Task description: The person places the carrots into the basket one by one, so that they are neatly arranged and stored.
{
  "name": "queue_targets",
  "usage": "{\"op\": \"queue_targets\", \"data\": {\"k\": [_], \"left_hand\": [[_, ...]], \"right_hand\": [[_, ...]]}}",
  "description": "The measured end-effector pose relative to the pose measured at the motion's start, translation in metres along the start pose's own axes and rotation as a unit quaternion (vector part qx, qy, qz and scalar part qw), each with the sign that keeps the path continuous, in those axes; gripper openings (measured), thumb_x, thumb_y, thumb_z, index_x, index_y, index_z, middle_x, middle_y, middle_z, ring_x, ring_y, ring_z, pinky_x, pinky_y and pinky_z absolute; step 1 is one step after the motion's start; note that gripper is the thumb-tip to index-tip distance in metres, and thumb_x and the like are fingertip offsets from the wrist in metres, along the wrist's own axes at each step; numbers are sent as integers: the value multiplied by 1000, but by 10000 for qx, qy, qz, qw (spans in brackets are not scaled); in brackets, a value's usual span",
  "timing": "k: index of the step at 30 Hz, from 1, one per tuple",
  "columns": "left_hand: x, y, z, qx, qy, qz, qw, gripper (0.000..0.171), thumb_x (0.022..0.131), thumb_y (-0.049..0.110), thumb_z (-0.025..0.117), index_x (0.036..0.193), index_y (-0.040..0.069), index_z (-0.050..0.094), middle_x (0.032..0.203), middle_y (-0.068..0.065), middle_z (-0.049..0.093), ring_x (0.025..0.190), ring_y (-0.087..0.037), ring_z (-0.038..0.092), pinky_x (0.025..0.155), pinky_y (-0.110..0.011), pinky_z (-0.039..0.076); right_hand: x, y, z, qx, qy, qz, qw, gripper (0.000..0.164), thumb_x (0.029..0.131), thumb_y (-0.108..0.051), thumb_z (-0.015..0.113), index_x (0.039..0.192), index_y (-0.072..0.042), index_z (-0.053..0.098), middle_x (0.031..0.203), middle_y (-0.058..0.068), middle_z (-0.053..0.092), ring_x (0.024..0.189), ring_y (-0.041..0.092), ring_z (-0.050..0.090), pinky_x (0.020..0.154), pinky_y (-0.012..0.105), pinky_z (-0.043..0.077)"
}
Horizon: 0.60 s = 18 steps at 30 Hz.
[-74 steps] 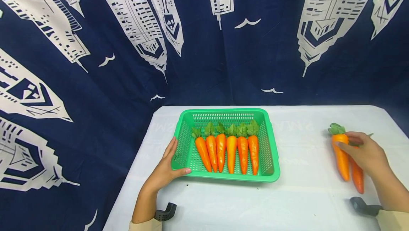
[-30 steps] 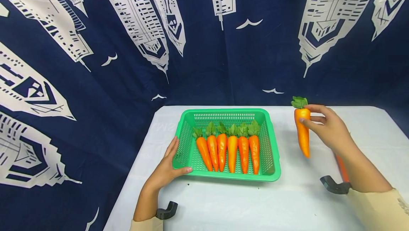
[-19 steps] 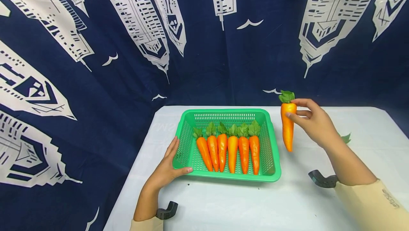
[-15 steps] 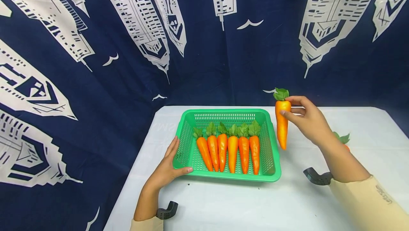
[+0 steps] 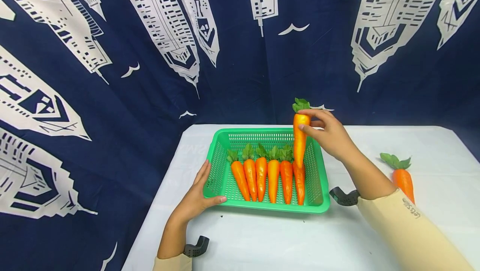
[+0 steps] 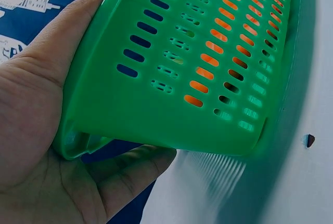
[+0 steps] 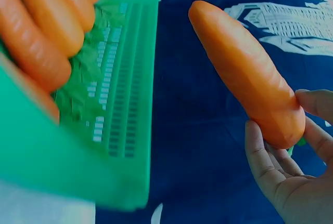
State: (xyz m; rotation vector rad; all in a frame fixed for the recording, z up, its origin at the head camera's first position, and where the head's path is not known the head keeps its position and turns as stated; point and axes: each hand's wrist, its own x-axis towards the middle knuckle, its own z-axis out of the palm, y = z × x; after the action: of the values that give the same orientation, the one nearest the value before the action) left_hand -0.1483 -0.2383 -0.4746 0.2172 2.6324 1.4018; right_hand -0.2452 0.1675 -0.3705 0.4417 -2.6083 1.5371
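A green perforated basket (image 5: pixel 318 171) holds several carrots (image 5: pixel 273 179) in a row, leafy tops toward the far side. My left hand (image 5: pixel 193 200) rests against its near left corner, fingers along the left side and thumb extended on the front rim. In the left wrist view the basket's corner (image 6: pixel 156 115) sits between thumb and fingers. With thumb and fingers my right hand (image 5: pixel 324 131) pinches an orange carrot (image 5: pixel 300 140) near its leafy top. It hangs tip down over the basket's right part, partly covering the rightmost carrot. The right wrist view shows the held carrot (image 7: pixel 250 73) close up.
Another carrot (image 5: pixel 403 183) lies on the white table (image 5: pixel 262 242) at the right, its lower part hidden by my right sleeve (image 5: pixel 408 225). A navy cloth (image 5: pixel 232 96) printed with white buildings hangs behind the table.
My right hand took a carrot from the table's right side, lifted it and carried it left to above the basket. The other carrot there has come back into view. My left hand has stayed put.
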Motion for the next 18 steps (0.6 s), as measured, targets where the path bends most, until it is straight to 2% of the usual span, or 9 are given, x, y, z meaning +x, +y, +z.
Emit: {"op": "queue_targets", "data": {"k": [6,10,13,18], "left_hand": [[-1,1,0,8,26,15,10000,122,75,41,89,164,25,7,170,15,-4,159,-27,4,124,-61,15],[-1,-1,0,42,23,58,10000,120,77,39,88,164,25,7,171,13,-4,159,-28,4,124,-62,15],[-1,-1,0,77,19,37,10000,119,78,38,88,164,25,7,171,13,-4,159,-28,4,124,-62,15],[-1,0,-1,124,21,-9,9999,120,77,40,88,164,26,8,170,15,-4,159,-27,4,124,-61,16]], "right_hand": [[15,-5,22,287,-247,191,9991,44,100,-29,65,141,-16,57,145,14,46,121,33,62,92,41,58],[23,-6,36,502,-465,333,9971,42,101,-22,64,142,-17,57,145,15,44,122,34,61,96,51,55],[27,-4,47,572,-686,443,9950,43,101,-20,62,143,-19,56,150,16,41,125,35,59,97,53,53],[32,4,64,652,-1010,380,9920,44,100,-17,63,143,-15,56,148,17,48,121,38,62,94,50,54]]}}
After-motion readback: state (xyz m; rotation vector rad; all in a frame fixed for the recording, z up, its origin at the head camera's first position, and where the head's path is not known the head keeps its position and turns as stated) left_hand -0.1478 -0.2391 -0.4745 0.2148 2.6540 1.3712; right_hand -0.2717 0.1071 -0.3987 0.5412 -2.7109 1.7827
